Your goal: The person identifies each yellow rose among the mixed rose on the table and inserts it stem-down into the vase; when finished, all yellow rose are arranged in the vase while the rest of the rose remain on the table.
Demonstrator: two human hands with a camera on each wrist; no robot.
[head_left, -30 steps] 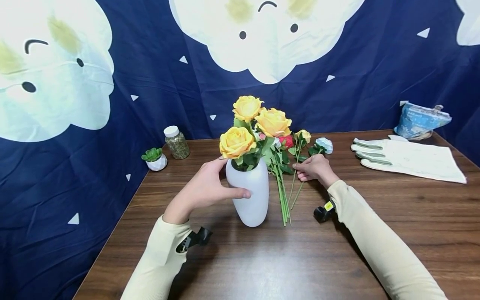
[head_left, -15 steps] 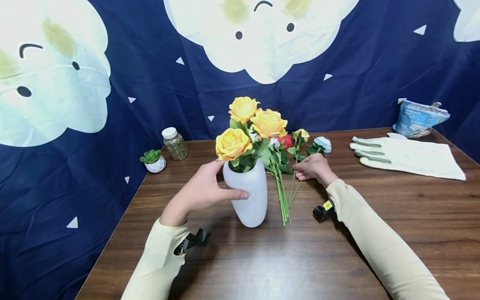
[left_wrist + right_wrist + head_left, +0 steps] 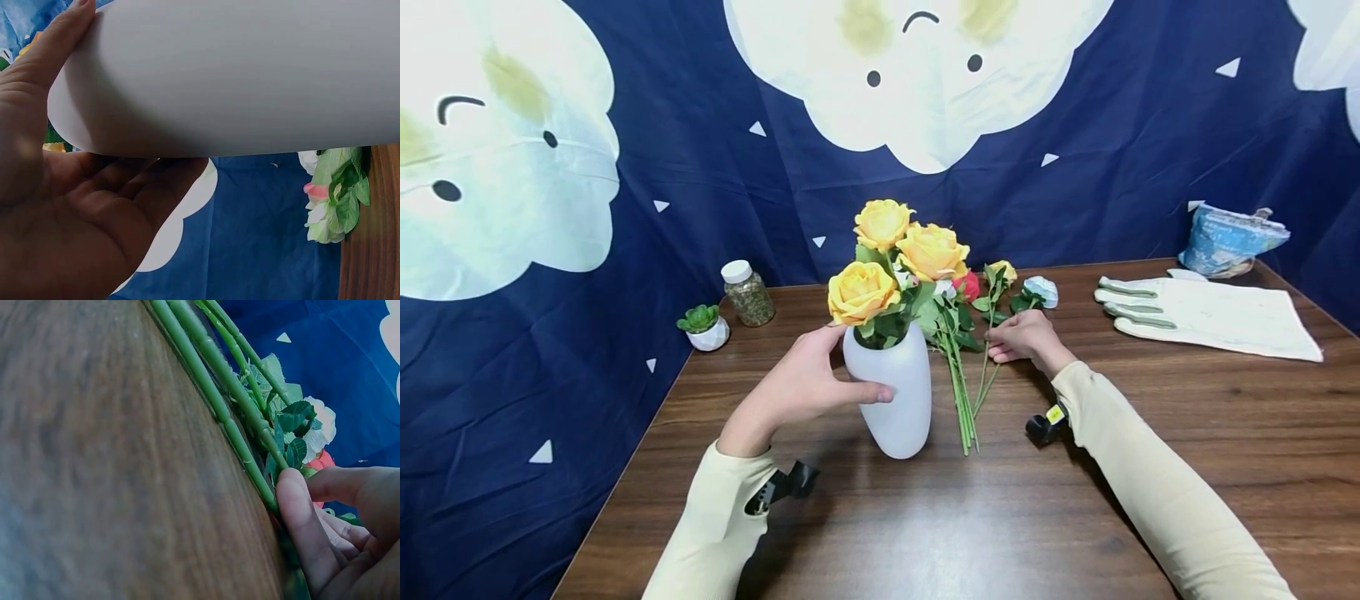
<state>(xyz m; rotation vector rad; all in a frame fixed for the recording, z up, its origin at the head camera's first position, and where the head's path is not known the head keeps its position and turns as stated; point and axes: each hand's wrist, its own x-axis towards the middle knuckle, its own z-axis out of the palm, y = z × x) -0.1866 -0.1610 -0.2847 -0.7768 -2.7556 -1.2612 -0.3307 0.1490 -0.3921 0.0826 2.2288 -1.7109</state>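
Note:
A white vase [image 3: 904, 392] holding several large yellow roses [image 3: 862, 293] stands on the table. My left hand [image 3: 808, 379] grips it from the left, thumb across its front; in the left wrist view the vase [image 3: 231, 75] fills the top, and the fingers curl behind it. To the right of the vase, loose flowers lie with their green stems [image 3: 958, 387] toward me. My right hand [image 3: 1026, 337] pinches the stem of a smaller yellow rose [image 3: 1002, 272] there. In the right wrist view, thumb and forefinger meet at a green stem [image 3: 253, 419] close over the table.
A pale blue flower [image 3: 1041, 291] and a red one [image 3: 967, 287] lie by the right hand. At the back left are a small potted succulent [image 3: 703, 329] and a lidded jar [image 3: 748, 296]. White gloves [image 3: 1217, 321] and a blue bag [image 3: 1231, 242] lie far right, before a blue curtain.
The head view has shifted slightly. Both hands keep their holds on the vase and the rose stem, with no clear movement of either.

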